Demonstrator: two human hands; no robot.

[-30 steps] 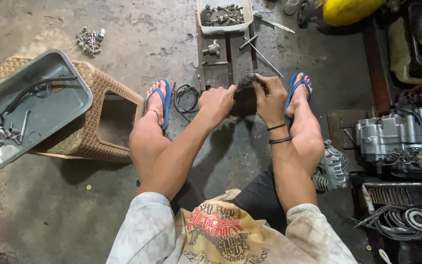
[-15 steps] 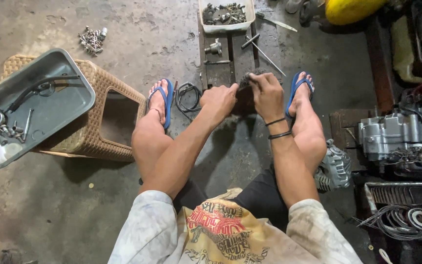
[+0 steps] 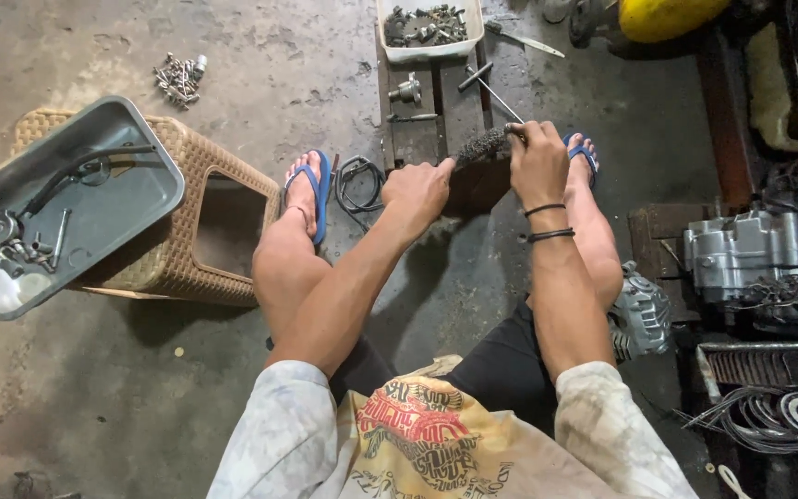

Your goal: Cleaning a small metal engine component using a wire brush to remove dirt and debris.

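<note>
— Closest to the camera, what do you see?

— Knees drawn up, both forearms stretched forward over the concrete floor (image 3: 140, 397). I see the left hand (image 3: 417, 192) curled tight round one end of a dark, rough-surfaced part (image 3: 482, 146), and the right hand (image 3: 538, 162) clamped on its other end, fingers folded over the top. Two dark bands sit on the right wrist.

— Where is that part exactly?

— Held between the two hands, above a dark wooden plank (image 3: 436, 111), between the feet in blue sandals (image 3: 311, 189). I cannot tell whether it touches the plank.

— And beside the left foot?

— A loop of black cable (image 3: 357, 180) lies just beside that sandal. Further left a woven stool (image 3: 191, 222) carries a tilted grey metal tray (image 3: 131, 199) with a few tools in it.

— On the right?

— A grey engine casing (image 3: 750, 254), with coiled wires (image 3: 768, 416) nearer to me.

— Farther out?

— On the plank's far end a white tub (image 3: 385, 37) of small metal parts, loose rods (image 3: 491, 88) beside it, and a heap of bolts (image 3: 177, 79) on the floor off to the left
</note>
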